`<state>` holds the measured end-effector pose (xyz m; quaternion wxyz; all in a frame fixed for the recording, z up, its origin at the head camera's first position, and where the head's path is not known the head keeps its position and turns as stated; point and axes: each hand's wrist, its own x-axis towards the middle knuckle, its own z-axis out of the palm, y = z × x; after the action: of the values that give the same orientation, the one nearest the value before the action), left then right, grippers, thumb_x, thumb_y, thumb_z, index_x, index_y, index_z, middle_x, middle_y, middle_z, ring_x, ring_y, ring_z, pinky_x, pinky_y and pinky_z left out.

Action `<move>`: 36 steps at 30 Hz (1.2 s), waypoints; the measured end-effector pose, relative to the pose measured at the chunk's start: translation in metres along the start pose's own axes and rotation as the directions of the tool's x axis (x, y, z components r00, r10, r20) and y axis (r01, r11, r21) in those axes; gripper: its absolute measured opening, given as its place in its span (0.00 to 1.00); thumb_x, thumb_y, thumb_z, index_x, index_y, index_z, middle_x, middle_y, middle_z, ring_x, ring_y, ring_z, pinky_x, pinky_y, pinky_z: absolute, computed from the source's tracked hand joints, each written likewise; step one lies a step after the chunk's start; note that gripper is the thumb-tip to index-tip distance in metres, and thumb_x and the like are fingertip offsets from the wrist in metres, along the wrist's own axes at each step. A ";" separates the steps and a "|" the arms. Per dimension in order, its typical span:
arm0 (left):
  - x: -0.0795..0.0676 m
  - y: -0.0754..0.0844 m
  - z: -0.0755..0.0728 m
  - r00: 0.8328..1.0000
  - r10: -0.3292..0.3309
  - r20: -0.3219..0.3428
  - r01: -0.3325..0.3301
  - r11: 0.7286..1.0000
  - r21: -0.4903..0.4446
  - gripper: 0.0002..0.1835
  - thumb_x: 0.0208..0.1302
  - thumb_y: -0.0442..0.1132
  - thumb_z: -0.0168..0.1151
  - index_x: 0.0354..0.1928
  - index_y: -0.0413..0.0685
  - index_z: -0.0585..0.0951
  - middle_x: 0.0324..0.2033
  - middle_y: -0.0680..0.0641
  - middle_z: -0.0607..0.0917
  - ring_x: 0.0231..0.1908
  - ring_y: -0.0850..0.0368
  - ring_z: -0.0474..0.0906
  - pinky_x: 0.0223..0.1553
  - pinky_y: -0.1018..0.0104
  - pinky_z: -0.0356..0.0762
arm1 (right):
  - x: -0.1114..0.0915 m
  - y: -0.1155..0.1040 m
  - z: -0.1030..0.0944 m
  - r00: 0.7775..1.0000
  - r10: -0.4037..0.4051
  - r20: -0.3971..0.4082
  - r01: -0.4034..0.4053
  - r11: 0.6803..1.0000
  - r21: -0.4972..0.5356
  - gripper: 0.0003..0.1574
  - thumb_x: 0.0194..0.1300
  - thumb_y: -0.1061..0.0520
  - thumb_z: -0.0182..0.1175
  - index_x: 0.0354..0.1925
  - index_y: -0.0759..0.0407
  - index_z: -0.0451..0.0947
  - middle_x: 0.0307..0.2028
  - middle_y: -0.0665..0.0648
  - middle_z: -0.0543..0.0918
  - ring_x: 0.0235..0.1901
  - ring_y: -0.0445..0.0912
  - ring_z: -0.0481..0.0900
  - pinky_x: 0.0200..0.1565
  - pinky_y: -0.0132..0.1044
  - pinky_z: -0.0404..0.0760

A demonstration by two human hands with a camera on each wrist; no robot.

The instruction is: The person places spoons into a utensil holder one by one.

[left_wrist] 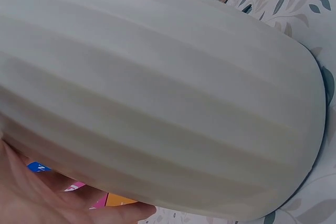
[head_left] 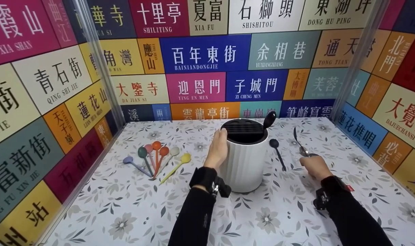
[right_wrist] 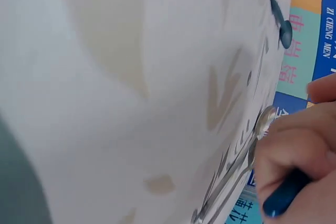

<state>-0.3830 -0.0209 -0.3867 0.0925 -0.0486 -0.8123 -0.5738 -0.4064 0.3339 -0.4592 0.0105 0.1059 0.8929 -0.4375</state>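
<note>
A white fluted utensil holder (head_left: 245,167) with a black slotted top stands upright on the table. My left hand (head_left: 217,148) holds it by its left side, fingers spread along the wall; the left wrist view shows the ribbed side filling most of the picture. A black spoon (head_left: 269,119) sticks out of the top at the right. On the right, my right hand (head_left: 317,167) grips a utensil by its dark blue handle (right_wrist: 287,192); its other end is hard to make out. Close beyond that hand, a metal spoon (right_wrist: 264,121) lies on the cloth.
Between holder and right hand lies a dark blue spoon (head_left: 274,144). Several coloured spoons, among them a yellow spoon (head_left: 185,159) and a lilac spoon (head_left: 129,160), fan out on the left. Panels with lettering (head_left: 204,54) wall in the floral tablecloth (head_left: 122,205) on three sides.
</note>
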 end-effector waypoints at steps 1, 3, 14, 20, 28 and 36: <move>0.000 0.000 0.000 1.000 0.003 -0.001 -0.003 1.000 -0.001 0.36 0.84 0.56 0.30 0.80 0.39 0.61 0.78 0.38 0.64 0.78 0.43 0.58 0.77 0.53 0.54 | 0.001 -0.002 0.001 1.000 -0.002 0.007 0.001 0.997 0.072 0.09 0.60 0.56 0.53 0.27 0.60 0.71 0.12 0.45 0.63 0.11 0.39 0.62 0.17 0.32 0.66; 0.000 0.000 0.001 1.000 0.000 -0.002 0.000 1.000 -0.003 0.36 0.84 0.56 0.30 0.80 0.40 0.61 0.78 0.39 0.64 0.77 0.43 0.58 0.77 0.53 0.55 | 0.000 -0.007 0.004 1.000 -0.018 0.011 0.015 0.972 0.234 0.12 0.62 0.59 0.53 0.21 0.56 0.69 0.10 0.43 0.61 0.09 0.37 0.59 0.14 0.31 0.62; -0.001 0.001 0.002 1.000 -0.014 -0.003 0.014 1.000 -0.012 0.36 0.84 0.57 0.30 0.80 0.39 0.61 0.78 0.39 0.64 0.78 0.43 0.57 0.78 0.52 0.54 | -0.016 -0.046 0.016 0.971 -0.190 -0.143 0.237 0.729 0.642 0.30 0.69 0.68 0.51 0.10 0.53 0.61 0.06 0.45 0.60 0.07 0.38 0.55 0.13 0.32 0.54; 0.000 0.000 0.002 1.000 -0.016 0.001 0.016 1.000 -0.019 0.37 0.84 0.57 0.29 0.80 0.38 0.59 0.78 0.38 0.63 0.78 0.42 0.56 0.78 0.53 0.53 | -0.026 -0.075 0.023 0.931 -0.295 -0.216 0.362 0.663 0.655 0.30 0.67 0.69 0.50 0.10 0.53 0.59 0.05 0.44 0.59 0.07 0.37 0.51 0.14 0.33 0.49; 0.000 -0.001 0.003 1.000 -0.002 -0.010 0.002 1.000 -0.014 0.35 0.84 0.55 0.30 0.79 0.37 0.63 0.77 0.37 0.66 0.77 0.42 0.59 0.77 0.53 0.56 | -0.041 -0.107 0.024 0.905 -0.356 -0.235 0.411 0.585 0.699 0.30 0.68 0.69 0.50 0.11 0.53 0.57 0.08 0.45 0.56 0.09 0.39 0.48 0.19 0.39 0.44; 0.001 0.000 0.002 1.000 -0.001 -0.007 0.000 1.000 -0.029 0.35 0.84 0.56 0.30 0.79 0.39 0.63 0.76 0.38 0.66 0.77 0.43 0.60 0.77 0.53 0.56 | -0.059 -0.141 0.018 0.885 -0.415 -0.212 0.425 0.530 0.734 0.31 0.70 0.70 0.49 0.13 0.53 0.53 0.12 0.48 0.50 0.12 0.42 0.43 0.21 0.39 0.42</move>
<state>-0.3837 -0.0193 -0.3871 0.0946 -0.0475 -0.8036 -0.5857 -0.3784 0.2253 -0.3536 -0.1457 -0.1146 0.6224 -0.7605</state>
